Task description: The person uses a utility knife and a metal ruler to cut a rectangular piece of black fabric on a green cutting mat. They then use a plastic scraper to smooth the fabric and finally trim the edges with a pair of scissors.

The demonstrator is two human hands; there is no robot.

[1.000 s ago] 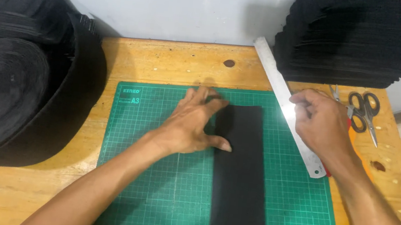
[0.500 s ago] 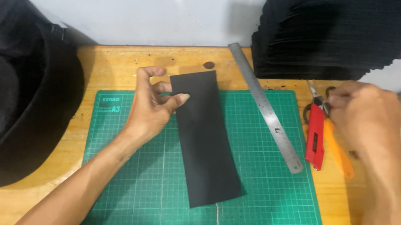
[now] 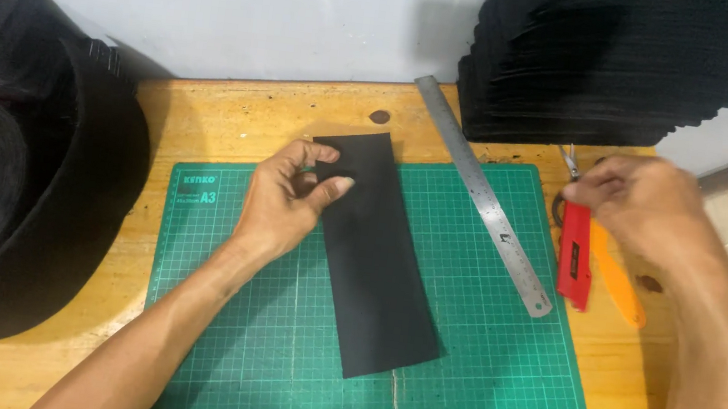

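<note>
A long black strip (image 3: 376, 261) lies tilted on the green cutting mat (image 3: 493, 356), its far end over the wooden table. My left hand (image 3: 292, 196) pinches the strip's far left edge between thumb and fingers. My right hand (image 3: 633, 208) grips the top of a red utility knife (image 3: 575, 261) at the mat's right edge. An orange tool (image 3: 615, 283) lies just beside the knife. A steel ruler (image 3: 484, 195) lies diagonally between the strip and the knife.
A tall stack of black pieces (image 3: 617, 69) fills the back right corner. A big roll of black webbing (image 3: 12, 164) stands at the left. Scissor tips (image 3: 567, 159) peek out beside my right hand. The wooden table (image 3: 210, 114) meets a pale wall.
My left hand went from pressing flat on the strip to pinching its far edge, and the strip turned askew. My right hand left the ruler and took hold of the red knife.
</note>
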